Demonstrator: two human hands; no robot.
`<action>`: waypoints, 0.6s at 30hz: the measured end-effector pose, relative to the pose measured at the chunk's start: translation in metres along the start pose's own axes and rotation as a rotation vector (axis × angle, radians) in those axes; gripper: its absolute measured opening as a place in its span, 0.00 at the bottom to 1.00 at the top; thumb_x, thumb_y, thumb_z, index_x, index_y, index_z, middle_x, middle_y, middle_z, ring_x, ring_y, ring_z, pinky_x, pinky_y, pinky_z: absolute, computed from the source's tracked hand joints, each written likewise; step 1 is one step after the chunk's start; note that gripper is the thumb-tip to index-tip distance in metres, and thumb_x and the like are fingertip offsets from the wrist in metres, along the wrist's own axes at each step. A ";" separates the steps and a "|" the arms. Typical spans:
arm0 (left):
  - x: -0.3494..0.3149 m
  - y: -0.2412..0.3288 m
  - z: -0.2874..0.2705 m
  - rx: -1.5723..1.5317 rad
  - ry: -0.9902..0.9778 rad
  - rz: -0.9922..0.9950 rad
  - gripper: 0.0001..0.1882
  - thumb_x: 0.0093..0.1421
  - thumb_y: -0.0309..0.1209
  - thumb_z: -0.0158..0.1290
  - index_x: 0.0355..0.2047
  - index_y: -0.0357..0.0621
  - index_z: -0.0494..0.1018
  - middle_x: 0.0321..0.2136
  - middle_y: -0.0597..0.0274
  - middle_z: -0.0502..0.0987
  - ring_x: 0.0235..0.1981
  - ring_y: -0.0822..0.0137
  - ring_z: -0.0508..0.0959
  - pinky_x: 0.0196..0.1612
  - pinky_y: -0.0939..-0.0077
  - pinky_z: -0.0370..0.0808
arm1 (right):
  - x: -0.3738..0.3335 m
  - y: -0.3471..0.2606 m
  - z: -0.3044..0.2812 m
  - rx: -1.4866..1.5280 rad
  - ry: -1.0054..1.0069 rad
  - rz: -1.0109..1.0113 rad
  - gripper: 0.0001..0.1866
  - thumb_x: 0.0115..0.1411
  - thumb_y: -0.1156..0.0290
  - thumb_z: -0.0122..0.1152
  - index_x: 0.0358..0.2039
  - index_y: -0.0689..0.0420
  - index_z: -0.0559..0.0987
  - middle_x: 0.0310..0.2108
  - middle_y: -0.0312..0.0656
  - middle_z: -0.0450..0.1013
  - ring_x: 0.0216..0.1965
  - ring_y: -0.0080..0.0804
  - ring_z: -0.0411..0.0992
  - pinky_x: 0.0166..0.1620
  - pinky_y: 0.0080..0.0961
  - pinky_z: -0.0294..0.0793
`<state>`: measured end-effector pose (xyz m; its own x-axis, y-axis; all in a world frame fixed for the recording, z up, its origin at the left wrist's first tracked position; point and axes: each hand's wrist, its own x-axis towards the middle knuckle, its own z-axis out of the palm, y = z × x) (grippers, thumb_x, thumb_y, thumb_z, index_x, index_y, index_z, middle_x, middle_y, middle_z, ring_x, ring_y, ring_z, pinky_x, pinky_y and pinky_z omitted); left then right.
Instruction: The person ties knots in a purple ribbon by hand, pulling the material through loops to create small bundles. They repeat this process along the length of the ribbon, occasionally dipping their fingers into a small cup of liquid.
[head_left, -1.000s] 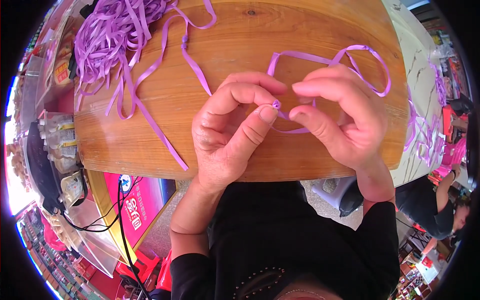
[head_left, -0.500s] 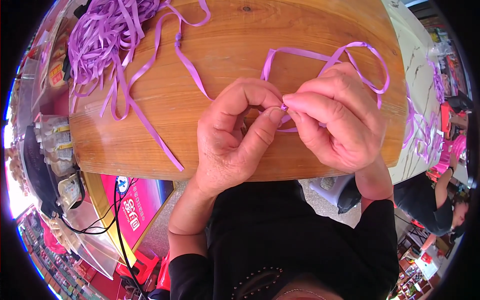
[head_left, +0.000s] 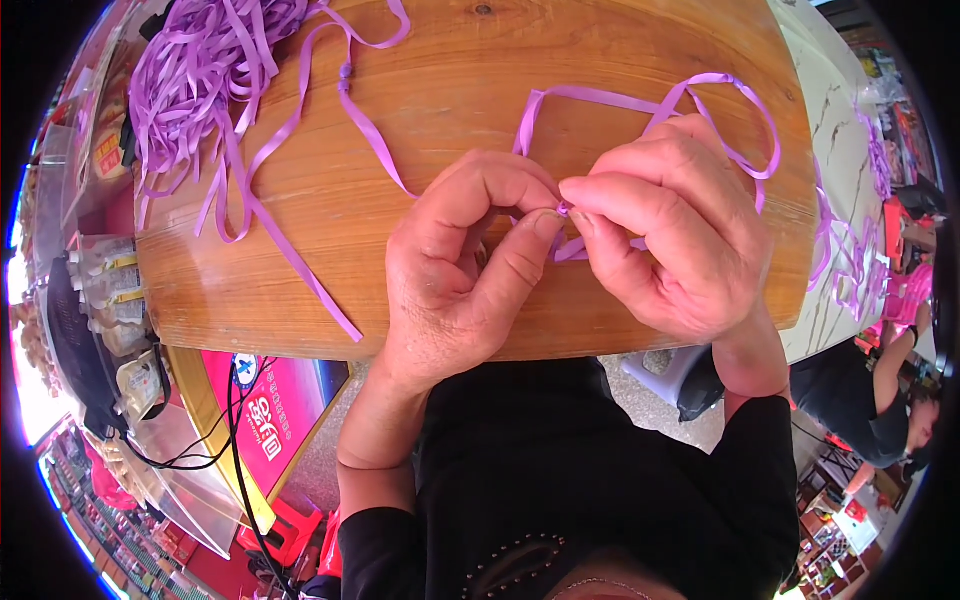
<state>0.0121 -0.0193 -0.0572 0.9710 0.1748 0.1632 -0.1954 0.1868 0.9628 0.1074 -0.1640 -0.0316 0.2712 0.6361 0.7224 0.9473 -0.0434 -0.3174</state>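
Note:
Over the near part of the wooden table, my left hand (head_left: 465, 260) pinches a purple ribbon (head_left: 378, 140) between thumb and forefinger. My right hand (head_left: 680, 230) pinches the same small spot from the other side, and the fingertips of both hands almost meet there. A small bunched bit of ribbon, perhaps a knot, shows between them; the fingers cover most of it. One stretch of ribbon runs from my left hand up to a small knot at the upper left. More ribbon loops (head_left: 600, 98) lie behind and beside my right hand.
A big heap of purple ribbon (head_left: 200, 80) lies at the table's far left, with a loose tail (head_left: 300, 270) trailing toward me. Right of the wooden table (head_left: 450, 90) stands a white marbled table (head_left: 815, 120) with more ribbon. A person in black (head_left: 860, 400) is at the right. Black cables (head_left: 235, 440) hang at lower left.
The view has shifted slightly. Both hands stay pinched together on the ribbon, with only a small shift of the fingertips.

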 end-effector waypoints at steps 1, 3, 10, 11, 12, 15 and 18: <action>0.000 0.000 0.000 0.002 0.000 0.005 0.05 0.55 0.14 0.47 0.33 0.32 0.69 0.35 0.59 0.69 0.35 0.73 0.71 0.37 0.84 0.70 | 0.000 -0.001 0.000 0.005 0.006 0.006 0.12 0.38 0.87 0.62 0.26 0.63 0.77 0.22 0.39 0.69 0.19 0.27 0.64 0.22 0.21 0.59; 0.000 0.000 0.000 0.004 0.002 -0.005 0.05 0.55 0.14 0.47 0.33 0.32 0.69 0.35 0.59 0.69 0.35 0.74 0.71 0.37 0.84 0.70 | 0.000 -0.001 0.000 0.010 0.012 0.013 0.12 0.37 0.87 0.62 0.26 0.63 0.77 0.22 0.39 0.69 0.19 0.27 0.64 0.22 0.21 0.59; 0.000 0.002 0.001 0.025 -0.011 -0.032 0.05 0.56 0.14 0.47 0.33 0.33 0.69 0.34 0.61 0.69 0.34 0.75 0.71 0.37 0.83 0.70 | -0.001 -0.001 0.000 0.002 -0.035 0.019 0.11 0.37 0.87 0.61 0.24 0.62 0.75 0.21 0.39 0.68 0.18 0.28 0.64 0.22 0.21 0.59; 0.000 0.000 0.002 0.024 -0.012 -0.032 0.05 0.56 0.14 0.47 0.33 0.33 0.69 0.34 0.61 0.69 0.34 0.75 0.71 0.37 0.83 0.70 | -0.001 -0.002 0.000 -0.009 -0.034 0.023 0.11 0.37 0.86 0.61 0.24 0.62 0.75 0.21 0.39 0.68 0.18 0.28 0.64 0.22 0.22 0.59; -0.001 -0.002 0.002 -0.063 0.002 -0.024 0.05 0.57 0.15 0.47 0.34 0.33 0.69 0.34 0.61 0.70 0.33 0.75 0.71 0.37 0.83 0.71 | -0.002 -0.001 0.001 -0.007 -0.034 0.024 0.11 0.37 0.86 0.61 0.24 0.62 0.75 0.21 0.39 0.68 0.18 0.28 0.64 0.22 0.22 0.59; 0.002 0.004 0.005 -0.284 0.046 -0.129 0.06 0.58 0.17 0.49 0.37 0.34 0.71 0.33 0.62 0.73 0.32 0.76 0.72 0.37 0.83 0.71 | -0.003 0.001 0.005 -0.006 -0.001 0.017 0.10 0.37 0.86 0.61 0.24 0.62 0.74 0.20 0.39 0.68 0.18 0.29 0.64 0.22 0.22 0.59; 0.001 0.001 0.001 -0.433 0.054 -0.250 0.07 0.58 0.21 0.52 0.38 0.34 0.72 0.31 0.63 0.75 0.30 0.77 0.72 0.36 0.82 0.72 | -0.005 0.001 0.007 -0.013 0.000 0.009 0.10 0.37 0.86 0.61 0.24 0.62 0.74 0.20 0.39 0.67 0.18 0.29 0.63 0.22 0.24 0.59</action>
<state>0.0135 -0.0199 -0.0558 0.9892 0.1206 -0.0835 -0.0077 0.6114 0.7913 0.1056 -0.1616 -0.0395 0.2793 0.6360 0.7193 0.9470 -0.0587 -0.3158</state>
